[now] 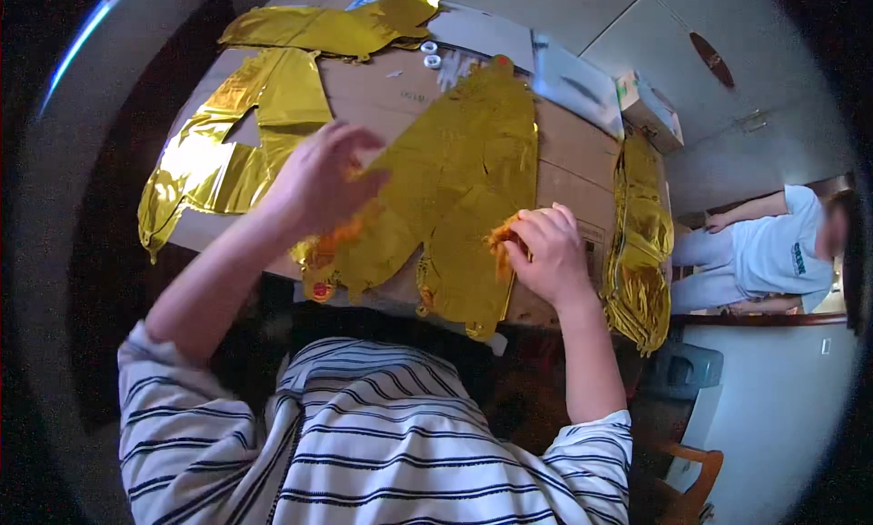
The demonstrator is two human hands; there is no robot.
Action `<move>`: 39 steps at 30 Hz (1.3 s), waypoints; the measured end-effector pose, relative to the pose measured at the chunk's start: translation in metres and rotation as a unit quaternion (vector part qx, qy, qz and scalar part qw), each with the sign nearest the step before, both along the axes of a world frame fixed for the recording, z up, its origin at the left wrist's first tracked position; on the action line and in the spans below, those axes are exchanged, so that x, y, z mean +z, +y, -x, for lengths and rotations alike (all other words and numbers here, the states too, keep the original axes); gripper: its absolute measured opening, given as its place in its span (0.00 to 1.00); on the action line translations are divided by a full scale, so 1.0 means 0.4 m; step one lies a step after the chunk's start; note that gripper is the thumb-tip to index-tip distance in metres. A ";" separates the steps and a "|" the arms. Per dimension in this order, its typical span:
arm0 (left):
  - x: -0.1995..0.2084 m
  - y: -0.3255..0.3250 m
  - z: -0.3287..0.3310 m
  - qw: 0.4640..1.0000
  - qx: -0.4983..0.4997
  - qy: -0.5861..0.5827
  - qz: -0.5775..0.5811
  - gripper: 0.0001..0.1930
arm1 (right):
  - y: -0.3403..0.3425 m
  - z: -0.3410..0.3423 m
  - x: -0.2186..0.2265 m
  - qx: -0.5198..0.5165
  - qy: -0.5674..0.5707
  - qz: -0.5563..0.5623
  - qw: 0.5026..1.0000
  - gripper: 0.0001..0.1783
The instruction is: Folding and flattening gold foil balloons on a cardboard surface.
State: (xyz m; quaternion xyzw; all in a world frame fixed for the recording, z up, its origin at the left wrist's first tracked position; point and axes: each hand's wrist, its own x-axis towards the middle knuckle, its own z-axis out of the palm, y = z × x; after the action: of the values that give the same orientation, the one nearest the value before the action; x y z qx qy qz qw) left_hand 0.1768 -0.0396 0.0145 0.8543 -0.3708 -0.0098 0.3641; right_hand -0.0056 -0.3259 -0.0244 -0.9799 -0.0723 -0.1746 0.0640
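A flat, uninflated gold foil balloon (473, 170) lies on brown cardboard in front of me, with two leg-like lobes pointing toward me and small red spots at some corners. My left hand (332, 175) hovers over its left edge, somewhat blurred, thumb and fingers apart with nothing seen in them. At the balloon's right edge, my right hand (550, 247) has its thumb and fingers closed on the foil. Orange glints show in the foil beside both hands.
More flat gold foil pieces lie at the left (291, 97), the far side (346, 29) and the right edge (641, 234). Two white tape rolls (431, 55) sit beyond the middle balloon. An open box (647, 111) stands back right. A person (773, 252) is at the right.
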 end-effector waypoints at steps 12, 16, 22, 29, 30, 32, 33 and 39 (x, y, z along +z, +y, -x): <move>-0.091 0.148 0.222 0.968 0.185 -0.057 -0.163 0.43 | 0.013 -0.030 0.031 0.025 0.019 0.024 0.999 0.08; -0.094 0.139 0.217 0.969 0.176 -0.045 -0.166 0.37 | 0.002 -0.033 0.035 0.028 -0.017 0.021 0.999 0.09; -0.078 0.130 0.215 0.970 0.183 -0.024 -0.158 0.23 | 0.037 -0.068 0.026 0.050 -0.020 -0.033 0.998 0.10; -0.074 0.093 0.225 0.981 0.150 0.054 -0.109 0.15 | 0.039 -0.066 -0.007 0.057 -0.008 -0.029 0.998 0.10; -0.065 0.083 0.226 0.981 0.148 0.089 -0.085 0.13 | 0.041 -0.067 -0.001 0.054 -0.007 -0.027 0.998 0.10; -0.072 0.076 0.236 0.988 0.118 0.097 -0.017 0.12 | 0.043 -0.068 0.001 0.051 -0.004 -0.025 0.998 0.10; -0.075 0.072 0.237 0.989 0.105 0.100 0.018 0.12 | 0.043 -0.071 0.002 0.052 -0.002 -0.026 0.998 0.10; -0.082 0.007 0.248 0.986 -0.015 -0.012 0.165 0.08 | 0.039 -0.072 0.009 0.057 -0.001 -0.032 0.998 0.10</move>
State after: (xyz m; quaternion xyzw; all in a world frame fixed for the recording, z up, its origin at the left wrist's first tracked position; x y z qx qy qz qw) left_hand 0.0775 -0.0368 -0.0182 0.7766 -0.3848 0.0567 0.4956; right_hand 0.0231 -0.3104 -0.0210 -0.9714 -0.1222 -0.1744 0.1050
